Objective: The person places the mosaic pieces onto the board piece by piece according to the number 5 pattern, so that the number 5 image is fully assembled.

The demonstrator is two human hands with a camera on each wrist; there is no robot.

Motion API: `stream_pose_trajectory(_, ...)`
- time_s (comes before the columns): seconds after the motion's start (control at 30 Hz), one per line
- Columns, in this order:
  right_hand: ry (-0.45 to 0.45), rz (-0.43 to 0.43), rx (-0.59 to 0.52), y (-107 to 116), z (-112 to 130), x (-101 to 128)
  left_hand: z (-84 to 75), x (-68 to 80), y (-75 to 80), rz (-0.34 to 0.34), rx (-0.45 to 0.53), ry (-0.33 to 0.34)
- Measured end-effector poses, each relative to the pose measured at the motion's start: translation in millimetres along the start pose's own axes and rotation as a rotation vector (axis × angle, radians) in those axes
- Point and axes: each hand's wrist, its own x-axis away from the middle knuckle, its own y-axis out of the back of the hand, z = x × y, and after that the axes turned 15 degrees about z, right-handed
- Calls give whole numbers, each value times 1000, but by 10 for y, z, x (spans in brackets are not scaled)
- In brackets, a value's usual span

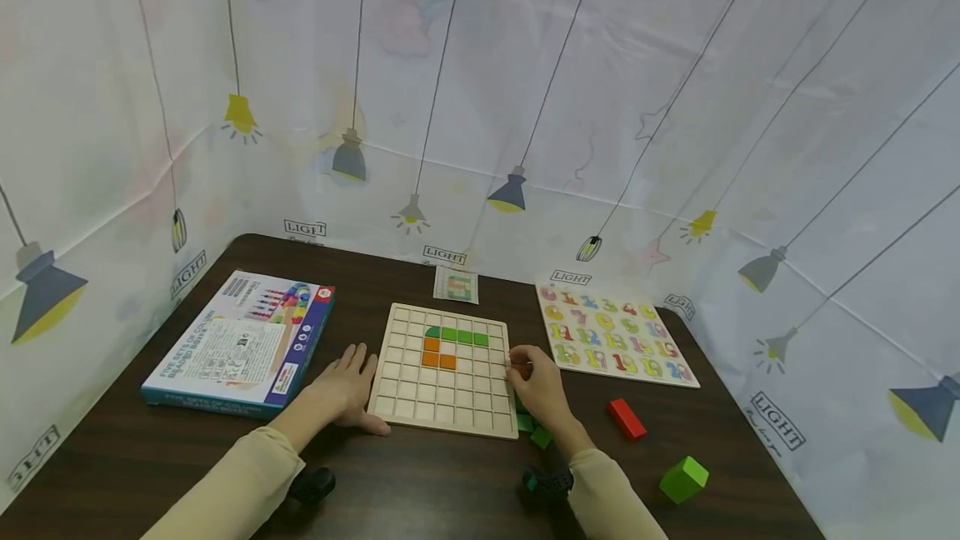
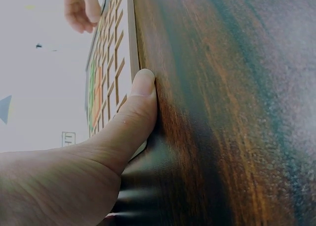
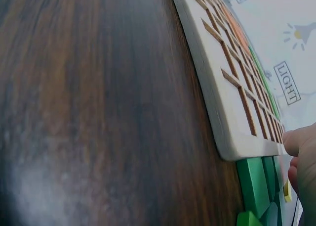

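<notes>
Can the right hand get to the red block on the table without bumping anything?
Probably yes. The right hand rests at the wooden grid board's right edge, and only bare dark table shows between it and the red rectangular block.

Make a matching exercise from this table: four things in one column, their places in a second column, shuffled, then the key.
Things
1. red block
2. number puzzle board
3. game box
4. left hand

Places
A. lying at the table's left side, beside the wooden grid board
B. flat on the table, thumb against the grid board's near left corner
C. loose on the table, right of the right hand
D. far right of the table, near the backdrop

Pairs: 1-C, 2-D, 3-A, 4-B
</notes>
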Motion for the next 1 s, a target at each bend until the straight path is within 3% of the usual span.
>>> stream_pose_trajectory(0.37,22,5,73,60,-82,84,-2,0,-1,4,-10,-7)
stream_pose_trajectory(0.6,-30,55,124,134,-132,119,3,13,15,-4,2,-19)
stream_pose_trajectory(1.0,-87,87,70,175,-183,45,7,-6,8,7,4,-10)
